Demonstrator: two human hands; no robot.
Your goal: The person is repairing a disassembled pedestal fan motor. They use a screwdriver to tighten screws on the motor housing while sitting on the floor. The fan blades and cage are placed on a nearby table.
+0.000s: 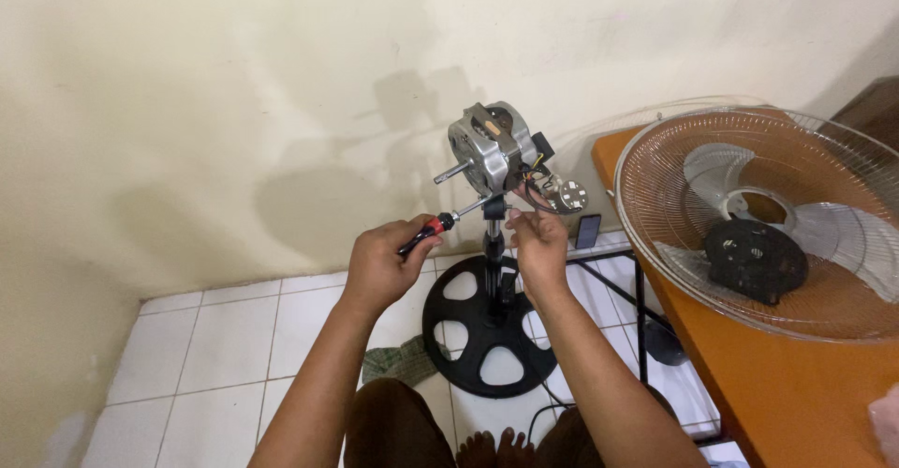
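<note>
The left hand (382,260) is closed in a fist around the red and black handle of a screwdriver (448,222), whose shaft runs up toward 2 o'clock and meets the underside of the bare fan motor (489,150). The motor sits at the top of a thin black stand pole (493,262), near the centre of the view, with its shaft pointing toward 9 o'clock. The right hand (538,241) is just at 3 o'clock of the pole, its fingers curled up under the motor where the wires hang; what it pinches I cannot tell. The pole rises from a round black base (482,329) on the white tiled floor (215,356). At 3 o'clock, on an orange worktop (796,393), lies a wire fan guard (763,220) with the blades inside it.
</note>
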